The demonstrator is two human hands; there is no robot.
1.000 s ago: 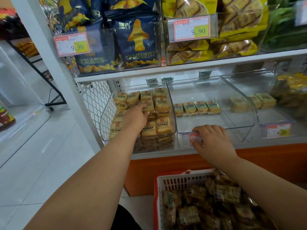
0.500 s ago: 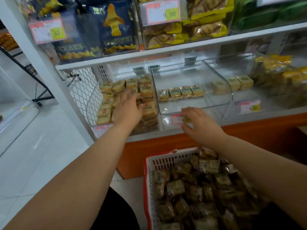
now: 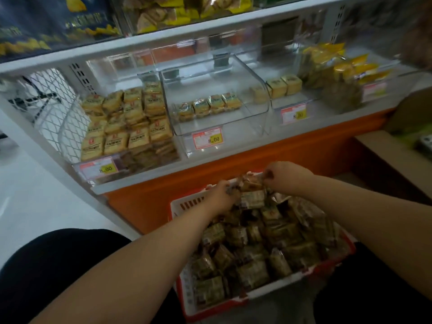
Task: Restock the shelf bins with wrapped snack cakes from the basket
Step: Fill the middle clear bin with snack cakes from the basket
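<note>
While the basket (image 3: 187, 203) sits at lower centre, snack cakes (image 3: 251, 183) at its far rim are pinched by curled left hand (image 3: 222, 195) and right hand (image 3: 286, 175) fingers.

Two forearms enter from the lower part of the frame, one from the lower left and one from the right edge. Both are bare from elbow to wrist: no sleeve shows on either. The left hand (image 3: 222, 195) and the right hand (image 3: 288, 177) are bare, without gloves. No watch, band or ring can be made out; motion blur limits detail at the fingers. Dark, near-black clothing (image 3: 53, 272) covers the legs at the lower left and the lower right corners of the frame, plain and unmarked.
</note>
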